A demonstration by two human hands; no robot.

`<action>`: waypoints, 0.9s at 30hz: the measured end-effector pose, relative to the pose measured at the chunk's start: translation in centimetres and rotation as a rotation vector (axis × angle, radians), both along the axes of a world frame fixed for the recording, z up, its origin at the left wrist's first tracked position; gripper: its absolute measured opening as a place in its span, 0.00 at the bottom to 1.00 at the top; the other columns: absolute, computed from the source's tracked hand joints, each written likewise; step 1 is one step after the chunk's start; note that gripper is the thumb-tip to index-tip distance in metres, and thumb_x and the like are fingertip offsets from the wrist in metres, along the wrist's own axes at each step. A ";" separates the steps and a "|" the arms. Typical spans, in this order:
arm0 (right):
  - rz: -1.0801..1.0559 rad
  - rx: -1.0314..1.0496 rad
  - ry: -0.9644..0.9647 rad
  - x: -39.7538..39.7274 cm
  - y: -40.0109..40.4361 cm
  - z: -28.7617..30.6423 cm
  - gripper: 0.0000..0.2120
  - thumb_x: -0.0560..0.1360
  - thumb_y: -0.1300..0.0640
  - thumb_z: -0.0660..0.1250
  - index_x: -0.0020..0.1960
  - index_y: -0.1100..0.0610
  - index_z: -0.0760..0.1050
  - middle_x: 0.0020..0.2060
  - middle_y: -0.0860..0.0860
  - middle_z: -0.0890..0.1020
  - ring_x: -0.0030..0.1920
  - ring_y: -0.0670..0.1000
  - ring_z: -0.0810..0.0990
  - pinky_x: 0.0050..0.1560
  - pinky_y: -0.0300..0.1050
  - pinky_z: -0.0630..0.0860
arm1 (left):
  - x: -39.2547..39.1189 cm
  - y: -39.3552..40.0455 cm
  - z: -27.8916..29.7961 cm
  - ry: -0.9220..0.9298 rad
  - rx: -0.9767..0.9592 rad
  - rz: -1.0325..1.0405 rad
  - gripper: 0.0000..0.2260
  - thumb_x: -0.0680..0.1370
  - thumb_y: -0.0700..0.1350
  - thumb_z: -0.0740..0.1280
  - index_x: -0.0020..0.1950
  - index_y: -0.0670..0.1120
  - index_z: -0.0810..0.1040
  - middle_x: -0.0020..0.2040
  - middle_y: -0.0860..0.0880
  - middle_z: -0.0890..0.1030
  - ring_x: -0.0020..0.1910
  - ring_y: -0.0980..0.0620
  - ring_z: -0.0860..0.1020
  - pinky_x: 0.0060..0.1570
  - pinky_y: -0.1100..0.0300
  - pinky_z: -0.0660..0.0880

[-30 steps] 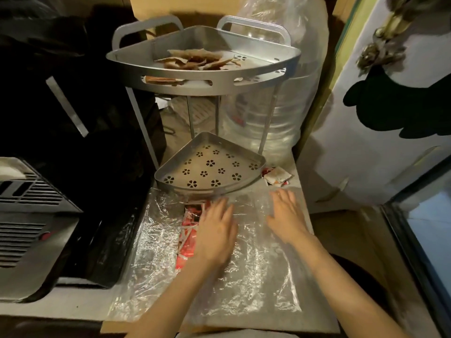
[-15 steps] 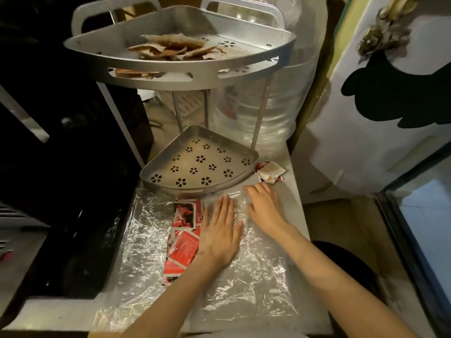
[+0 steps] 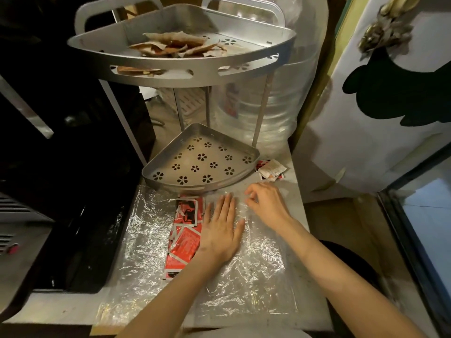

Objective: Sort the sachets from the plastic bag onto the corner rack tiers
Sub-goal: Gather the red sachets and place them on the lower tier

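Left hand [image 3: 220, 230] flat on plastic bag [image 3: 244, 264]; right hand [image 3: 267, 206] pinching it.

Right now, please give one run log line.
left hand flat on plastic bag | right hand pinching bag edge | lower tier empty

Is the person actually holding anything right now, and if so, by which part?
The left hand lies flat on the plastic bag, holding nothing. The right hand has fingers curled at the bag's far edge, seemingly pinching the film, though that cannot be told for sure.
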State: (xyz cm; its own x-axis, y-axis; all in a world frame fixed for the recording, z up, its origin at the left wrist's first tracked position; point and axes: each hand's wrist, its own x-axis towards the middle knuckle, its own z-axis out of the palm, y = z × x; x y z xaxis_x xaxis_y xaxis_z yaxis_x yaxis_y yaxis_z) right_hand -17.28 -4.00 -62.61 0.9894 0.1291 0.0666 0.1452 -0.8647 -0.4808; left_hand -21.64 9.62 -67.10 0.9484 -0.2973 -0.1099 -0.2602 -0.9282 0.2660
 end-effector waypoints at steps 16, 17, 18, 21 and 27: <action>-0.207 0.490 0.089 -1.4 -6.5 0.7 0.03 0.70 0.62 0.71 0.40 0.60 0.77 0.36 0.49 0.76 0.39 0.46 0.73 0.39 0.28 0.66 | 0.0 0.3 -0.1 0.000 -0.018 -0.024 0.32 0.71 0.62 0.28 0.73 0.51 0.34 0.74 0.50 0.34 0.72 0.52 0.32 0.70 0.51 0.30; -0.255 0.542 0.097 -1.6 -6.8 0.7 0.03 0.71 0.61 0.70 0.40 0.58 0.77 0.33 0.48 0.75 0.37 0.46 0.72 0.36 0.29 0.66 | 0.1 0.3 -0.2 0.000 -0.016 -0.027 0.32 0.71 0.62 0.28 0.73 0.51 0.34 0.74 0.50 0.34 0.72 0.52 0.32 0.70 0.51 0.30; -0.311 0.602 0.106 -1.8 -7.2 0.9 0.04 0.71 0.60 0.70 0.39 0.56 0.76 0.32 0.48 0.74 0.35 0.46 0.72 0.36 0.30 0.67 | 0.1 0.4 -0.4 -0.003 -0.007 -0.029 0.32 0.72 0.63 0.29 0.73 0.51 0.34 0.74 0.50 0.34 0.72 0.52 0.32 0.70 0.51 0.31; -0.472 0.783 0.158 -2.4 -8.3 1.5 0.05 0.74 0.61 0.66 0.40 0.54 0.74 0.35 0.50 0.76 0.36 0.46 0.74 0.39 0.37 0.71 | 0.2 0.5 -0.9 -0.022 0.028 -0.037 0.33 0.72 0.65 0.32 0.73 0.51 0.34 0.75 0.50 0.34 0.73 0.52 0.32 0.71 0.49 0.32; -0.566 0.917 0.220 -3.9 -8.3 1.3 0.03 0.76 0.59 0.63 0.43 0.56 0.73 0.33 0.52 0.80 0.37 0.47 0.77 0.44 0.43 0.71 | -0.1 0.5 -0.2 -0.056 -0.028 -0.042 0.33 0.72 0.68 0.34 0.74 0.54 0.36 0.74 0.48 0.34 0.74 0.49 0.35 0.71 0.49 0.33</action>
